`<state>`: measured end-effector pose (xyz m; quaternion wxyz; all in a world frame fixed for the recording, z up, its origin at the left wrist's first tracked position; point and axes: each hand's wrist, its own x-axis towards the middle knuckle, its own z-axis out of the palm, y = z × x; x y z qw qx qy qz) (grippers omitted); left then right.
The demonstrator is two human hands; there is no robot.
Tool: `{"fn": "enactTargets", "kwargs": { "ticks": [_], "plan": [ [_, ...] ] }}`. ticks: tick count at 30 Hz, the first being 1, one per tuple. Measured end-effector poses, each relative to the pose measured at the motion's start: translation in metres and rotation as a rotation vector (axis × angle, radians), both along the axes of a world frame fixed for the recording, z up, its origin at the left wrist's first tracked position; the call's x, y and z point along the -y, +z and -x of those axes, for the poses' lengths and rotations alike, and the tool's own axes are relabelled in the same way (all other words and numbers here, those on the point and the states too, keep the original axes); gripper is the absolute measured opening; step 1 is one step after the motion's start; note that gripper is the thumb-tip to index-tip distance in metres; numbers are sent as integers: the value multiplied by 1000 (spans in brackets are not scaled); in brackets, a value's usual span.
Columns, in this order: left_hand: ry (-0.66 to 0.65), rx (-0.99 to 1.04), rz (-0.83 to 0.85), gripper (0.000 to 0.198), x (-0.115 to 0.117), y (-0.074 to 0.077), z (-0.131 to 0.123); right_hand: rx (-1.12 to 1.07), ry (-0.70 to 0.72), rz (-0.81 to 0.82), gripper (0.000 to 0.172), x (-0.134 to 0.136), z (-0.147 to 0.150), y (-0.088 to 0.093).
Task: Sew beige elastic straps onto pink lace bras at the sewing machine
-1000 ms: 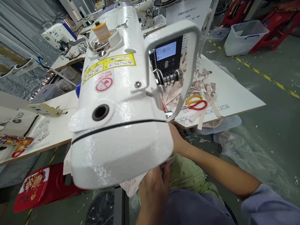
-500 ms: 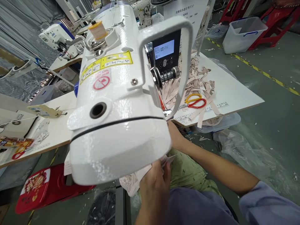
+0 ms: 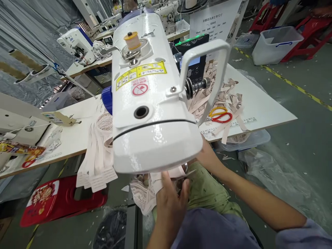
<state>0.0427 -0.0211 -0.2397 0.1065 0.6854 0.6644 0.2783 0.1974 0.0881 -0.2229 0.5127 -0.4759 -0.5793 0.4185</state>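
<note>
The white head of a sewing machine [image 3: 155, 145] fills the middle of the view. Below its front edge, my left hand [image 3: 171, 200] grips a beige lace garment [image 3: 142, 195], with the fingers on the fabric and the thumb apart on the right side. A smooth beige band of the garment runs under the machine head; the needle area is hidden. My right hand [image 3: 206, 152] reaches in from the right beneath the head. Its fingers are behind the machine, so their grip does not show.
Beige straps [image 3: 95, 169] hang off the table edge at left. Red-and-yellow-handled scissors [image 3: 220, 116] lie beside a heap of fabric strips [image 3: 207, 93] at right. A control panel [image 3: 193, 62] stands behind the white guard bar [image 3: 223, 69]. A red stool [image 3: 64, 197] is below left.
The view has shifted, so the machine head appears farther right and higher. Hanging straps at left and more of the lace now show. My left thumb looks farther from the fingers.
</note>
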Motion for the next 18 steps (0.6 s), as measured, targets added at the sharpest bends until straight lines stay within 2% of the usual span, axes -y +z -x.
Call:
{"fn": "enactTargets", "kwargs": {
  "ticks": [2, 6, 9, 12, 15, 16, 18],
  "plan": [
    [-8, -5, -55, 78, 6, 2, -7, -10, 40, 47, 38, 20, -11, 1],
    [-154, -80, -185, 83, 32, 6, -30, 162, 200, 132, 42, 61, -25, -5],
    [-274, -94, -219, 88, 54, -5, -38, -13, 270, 247, 33, 81, -26, -9],
    [-364, 46, 30, 86, 61, -17, -25, -200, 291, 348, 34, 86, -26, -7],
    [-441, 226, 318, 66, 54, -14, -2, -206, 267, 419, 41, 88, -28, 1],
    [-443, 255, 346, 56, 50, -9, 4, -190, 278, 440, 42, 90, -30, 3],
    [-397, 277, 281, 37, 42, 3, 12, -119, 331, 444, 41, 95, -32, 5]
  ]
}}
